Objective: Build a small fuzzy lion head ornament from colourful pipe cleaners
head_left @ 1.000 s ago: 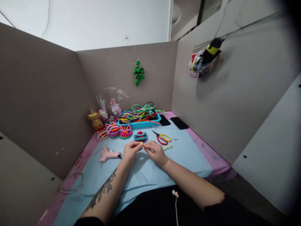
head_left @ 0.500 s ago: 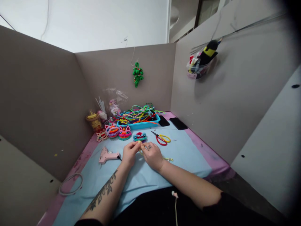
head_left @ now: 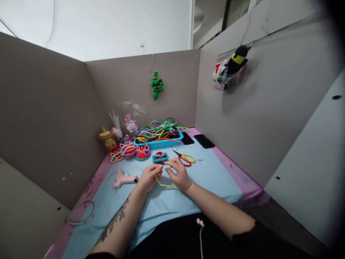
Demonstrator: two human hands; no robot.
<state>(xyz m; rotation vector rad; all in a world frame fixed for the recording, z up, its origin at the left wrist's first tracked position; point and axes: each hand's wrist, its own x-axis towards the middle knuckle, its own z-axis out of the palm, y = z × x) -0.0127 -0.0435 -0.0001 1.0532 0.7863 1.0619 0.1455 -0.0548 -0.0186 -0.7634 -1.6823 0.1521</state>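
Note:
My left hand [head_left: 150, 177] pinches a small rolled end of a pale yellow-green pipe cleaner [head_left: 167, 186], whose tail hangs below the fingers and curves right over the blue cloth. Beside it, my right hand [head_left: 179, 174] has its fingers apart, the index fingertip close to the rolled end, with nothing seen in its grip. Just beyond the hands sits a teal and red fuzzy figure [head_left: 160, 157]. Scissors [head_left: 185, 158] with red and yellow handles lie behind my right hand. A pink glue gun [head_left: 124, 179] rests left of my left hand.
A blue tray [head_left: 159, 144] of colourful pipe cleaners stands at the back, two dark phones [head_left: 204, 141] to its right. Several fuzzy figures [head_left: 142, 152] and a tan cup [head_left: 107, 139] are at the back left. A coiled cable [head_left: 81, 212] lies front left. Grey partitions surround the table.
My right hand has moved slightly right, away from my left, and its fingers have opened. The pipe cleaner's tail now shows below and between the hands.

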